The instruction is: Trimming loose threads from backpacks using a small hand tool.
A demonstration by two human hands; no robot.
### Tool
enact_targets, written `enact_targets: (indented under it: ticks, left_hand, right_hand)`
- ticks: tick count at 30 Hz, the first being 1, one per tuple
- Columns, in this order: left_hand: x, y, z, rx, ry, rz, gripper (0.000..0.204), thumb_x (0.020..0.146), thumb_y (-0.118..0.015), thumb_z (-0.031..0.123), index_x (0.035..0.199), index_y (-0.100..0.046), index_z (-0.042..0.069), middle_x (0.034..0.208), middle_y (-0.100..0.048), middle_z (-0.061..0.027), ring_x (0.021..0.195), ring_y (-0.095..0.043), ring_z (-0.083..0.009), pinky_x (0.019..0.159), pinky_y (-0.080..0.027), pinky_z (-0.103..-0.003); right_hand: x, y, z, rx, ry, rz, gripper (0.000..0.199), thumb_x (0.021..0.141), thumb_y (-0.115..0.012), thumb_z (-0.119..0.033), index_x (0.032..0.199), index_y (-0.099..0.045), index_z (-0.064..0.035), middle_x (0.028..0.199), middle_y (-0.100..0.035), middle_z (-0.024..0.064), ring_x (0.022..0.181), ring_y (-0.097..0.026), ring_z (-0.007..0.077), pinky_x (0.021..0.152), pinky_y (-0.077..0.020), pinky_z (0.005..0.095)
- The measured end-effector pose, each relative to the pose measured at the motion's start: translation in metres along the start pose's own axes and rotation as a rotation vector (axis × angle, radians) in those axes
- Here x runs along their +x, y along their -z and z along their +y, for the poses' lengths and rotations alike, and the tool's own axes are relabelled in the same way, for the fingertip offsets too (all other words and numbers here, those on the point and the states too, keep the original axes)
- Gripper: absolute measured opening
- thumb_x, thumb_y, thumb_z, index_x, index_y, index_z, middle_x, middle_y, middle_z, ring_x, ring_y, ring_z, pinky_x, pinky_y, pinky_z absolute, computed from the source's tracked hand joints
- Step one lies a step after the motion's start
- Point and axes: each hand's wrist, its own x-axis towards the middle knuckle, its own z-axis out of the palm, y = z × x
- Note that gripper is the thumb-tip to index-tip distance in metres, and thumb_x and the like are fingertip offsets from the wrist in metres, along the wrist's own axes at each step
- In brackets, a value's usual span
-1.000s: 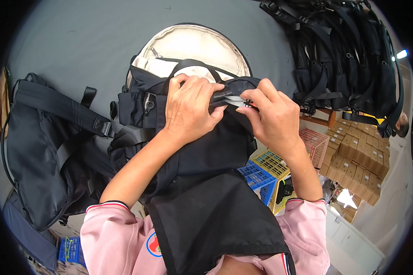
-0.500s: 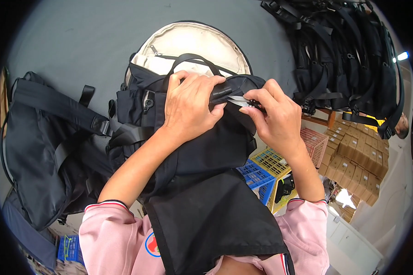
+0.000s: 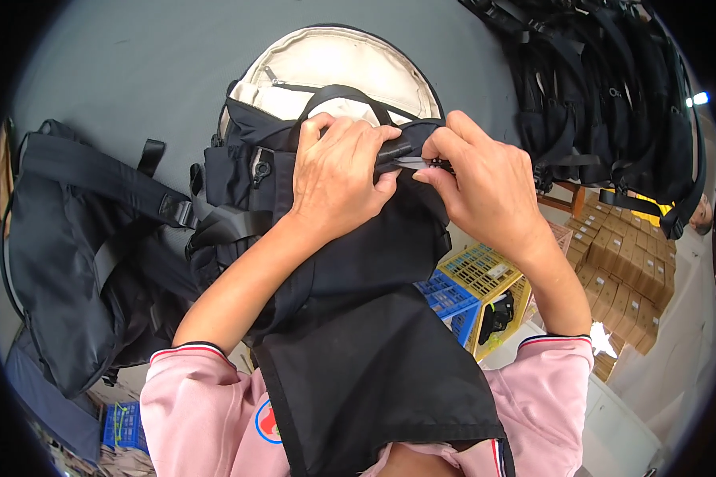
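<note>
— What is changing with the hands just now?

— Very little in place; the left hand [image 3: 338,179] is still pressing down on the black backpack [image 3: 334,262], its fingers [image 3: 358,143] curled over the fabric edge near the bag's top, while the right hand [image 3: 485,187] is staying just beside it, thumb and forefinger pinching a small metal zipper pull [image 3: 422,163] between them.

— So the pull is hardly moving?

— Over the last second it is sitting at about the same spot on the seam — the two hands are closing in on each other a touch, nothing more; I judge the zipper is being started or coaxed rather than run along.

— And where is the bag lying?

— On the grey table [image 3: 135,71], its pale lining [image 3: 334,63] gaping open at the far end, its lower part hanging toward the person's pink sleeves [image 3: 207,397]; another dark bag [image 3: 64,262] is lying to the left, touching it, and a pile of black bags [image 3: 605,95] is resting at the far right.

— Anything below?

— Blue and yellow crates [image 3: 473,290] on the floor.
</note>
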Motion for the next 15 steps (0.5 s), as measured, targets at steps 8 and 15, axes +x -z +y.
enact_targets:
  ticks: [8,15]
  left_hand:
    - [0.001,-0.004,0.006,0.005,0.039,0.023,0.045,0.058,-0.076,0.012,0.1,-0.061,0.01,0.081,-0.059,-0.002,0.082,-0.057,-0.0198,0.084,-0.035,-0.037]
    - [0.0,-0.003,0.012,0.033,0.041,0.017,0.043,0.06,-0.075,0.013,0.101,-0.061,0.008,0.081,-0.059,-0.0032,0.083,-0.057,-0.0203,0.084,-0.035,-0.037]
  right_hand:
    - [-0.001,0.003,-0.014,-0.092,-0.081,0.008,0.021,0.072,-0.072,-0.012,0.078,-0.053,-0.0066,0.077,-0.049,0.0073,0.058,-0.055,0.03,0.05,-0.0419,0.0379]
    - [-0.001,0.008,-0.012,-0.069,-0.133,-0.035,0.021,0.069,-0.073,-0.013,0.078,-0.056,-0.0042,0.08,-0.055,0.0077,0.065,-0.061,0.031,0.054,-0.0463,0.0409]
